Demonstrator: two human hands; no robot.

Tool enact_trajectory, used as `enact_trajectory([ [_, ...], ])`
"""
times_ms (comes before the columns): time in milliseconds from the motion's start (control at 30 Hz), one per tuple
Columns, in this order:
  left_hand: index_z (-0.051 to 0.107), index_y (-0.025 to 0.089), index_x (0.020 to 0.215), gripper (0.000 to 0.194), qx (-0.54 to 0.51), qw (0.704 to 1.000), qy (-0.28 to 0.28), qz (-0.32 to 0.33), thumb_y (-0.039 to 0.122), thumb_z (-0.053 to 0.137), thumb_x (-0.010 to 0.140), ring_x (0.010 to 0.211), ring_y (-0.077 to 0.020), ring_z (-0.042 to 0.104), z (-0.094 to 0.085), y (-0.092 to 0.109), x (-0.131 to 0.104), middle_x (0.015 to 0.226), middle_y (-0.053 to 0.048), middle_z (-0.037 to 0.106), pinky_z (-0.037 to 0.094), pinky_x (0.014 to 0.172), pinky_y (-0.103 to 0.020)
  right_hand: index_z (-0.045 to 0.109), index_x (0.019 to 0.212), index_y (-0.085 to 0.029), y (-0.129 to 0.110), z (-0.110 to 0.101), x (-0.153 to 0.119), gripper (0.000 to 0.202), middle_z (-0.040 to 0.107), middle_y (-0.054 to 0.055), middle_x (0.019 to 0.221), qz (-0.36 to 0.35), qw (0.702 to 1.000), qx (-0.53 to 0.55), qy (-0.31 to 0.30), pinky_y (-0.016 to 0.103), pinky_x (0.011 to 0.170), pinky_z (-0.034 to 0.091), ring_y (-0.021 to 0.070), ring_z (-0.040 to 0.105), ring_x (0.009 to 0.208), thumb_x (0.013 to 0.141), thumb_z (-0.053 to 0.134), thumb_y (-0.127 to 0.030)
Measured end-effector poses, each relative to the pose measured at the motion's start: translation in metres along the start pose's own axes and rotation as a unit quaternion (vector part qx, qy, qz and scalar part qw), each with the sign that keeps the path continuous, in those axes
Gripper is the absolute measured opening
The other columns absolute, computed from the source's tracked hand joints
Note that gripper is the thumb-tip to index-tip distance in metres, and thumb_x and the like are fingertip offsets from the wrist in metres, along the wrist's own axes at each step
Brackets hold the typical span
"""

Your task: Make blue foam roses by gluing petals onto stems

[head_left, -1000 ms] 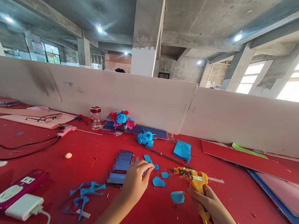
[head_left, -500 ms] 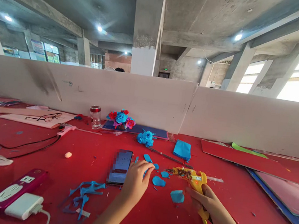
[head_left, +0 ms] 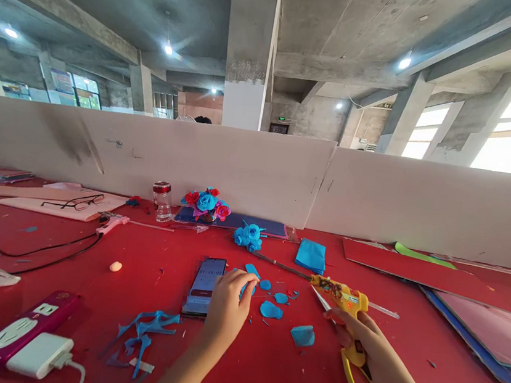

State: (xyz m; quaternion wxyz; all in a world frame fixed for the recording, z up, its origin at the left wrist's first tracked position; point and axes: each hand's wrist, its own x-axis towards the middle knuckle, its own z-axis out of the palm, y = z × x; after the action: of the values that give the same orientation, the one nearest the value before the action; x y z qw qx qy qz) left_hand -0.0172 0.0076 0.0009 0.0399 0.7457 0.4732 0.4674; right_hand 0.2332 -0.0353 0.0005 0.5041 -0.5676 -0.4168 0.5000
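My left hand is closed in a pinch just right of the phone, with a small blue petal showing at the fingers, partly hidden. Gripped in my right hand is a yellow glue gun, its nozzle pointing left and a clear glue stick out of its back. A pointed silver blade juts out beside my right fingers; the rest of it is hidden. Between my hands lie several loose blue petals. Beyond them rests a blue flower bunch on a dark stem.
Blue scraps lie left of my left arm, by a purple power strip with a white charger. At the back stand a glass jar and a flower arrangement. Folded blue sheets lie right of centre; coloured boards are far right.
My right hand has moved slightly right with the glue gun, and the silver blade now shows beside its fingers. My left hand has shifted a little left, still pinched.
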Motion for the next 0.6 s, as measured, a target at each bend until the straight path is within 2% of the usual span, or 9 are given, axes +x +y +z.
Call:
enact_trajectory([
  [167, 0.062, 0.020, 0.081, 0.018, 0.008, 1.000, 0.011, 0.007, 0.018, 0.045, 0.085, 0.075, -0.0172, 0.060, -0.001, -0.001, 0.000, 0.080, -0.003, 0.066, 0.040, 0.067, -0.028, 0.050, 0.064, -0.018, -0.006, -0.025, 0.012, 0.030, 0.047, -0.004, 0.050, -0.019, 0.995, 0.063, 0.077, 0.021, 0.041, 0.032, 0.0081, 0.040, 0.044, 0.058, 0.069, -0.040],
  [267, 0.061, 0.020, 0.082, 0.017, 0.022, 1.000, 0.018, 0.006, 0.017, 0.044, 0.085, 0.075, -0.0170, 0.060, -0.003, 0.000, 0.001, 0.080, -0.003, 0.066, 0.040, 0.067, -0.028, 0.053, 0.061, -0.017, -0.005, -0.053, 0.020, 0.025, 0.053, -0.001, 0.053, 0.001, 0.989, 0.073, 0.128, 0.023, 0.045, 0.038, 0.0107, 0.045, 0.048, 0.050, 0.071, -0.031],
  [400, 0.059, 0.020, 0.081, 0.017, 0.082, 0.996, 0.023, 0.015, 0.015, 0.043, 0.085, 0.075, -0.0177, 0.060, -0.005, 0.001, 0.002, 0.078, -0.002, 0.065, 0.038, 0.066, -0.028, 0.056, 0.055, -0.020, 0.005, -0.097, 0.028, 0.017, 0.053, 0.001, 0.052, 0.006, 0.981, 0.042, 0.190, 0.027, 0.045, 0.038, 0.0136, 0.046, 0.047, 0.048, 0.069, -0.028],
  [533, 0.057, 0.019, 0.079, 0.018, 0.122, 0.992, 0.021, 0.020, 0.015, 0.040, 0.085, 0.072, -0.0170, 0.060, -0.008, 0.000, 0.004, 0.077, -0.002, 0.065, 0.038, 0.065, -0.028, 0.055, 0.047, -0.022, 0.020, -0.132, 0.027, 0.019, 0.055, 0.006, 0.050, 0.062, 0.979, -0.027, 0.191, 0.032, 0.047, 0.038, 0.0171, 0.047, 0.047, 0.052, 0.069, -0.033],
  [600, 0.057, 0.019, 0.080, 0.019, 0.122, 0.992, 0.014, 0.013, 0.016, 0.039, 0.086, 0.072, -0.0166, 0.059, -0.009, -0.002, 0.004, 0.078, -0.003, 0.066, 0.038, 0.067, -0.028, 0.054, 0.043, -0.022, 0.026, -0.144, 0.027, 0.022, 0.056, 0.009, 0.049, 0.064, 0.978, -0.065, 0.189, 0.035, 0.048, 0.037, 0.0187, 0.048, 0.045, 0.053, 0.069, -0.034],
])
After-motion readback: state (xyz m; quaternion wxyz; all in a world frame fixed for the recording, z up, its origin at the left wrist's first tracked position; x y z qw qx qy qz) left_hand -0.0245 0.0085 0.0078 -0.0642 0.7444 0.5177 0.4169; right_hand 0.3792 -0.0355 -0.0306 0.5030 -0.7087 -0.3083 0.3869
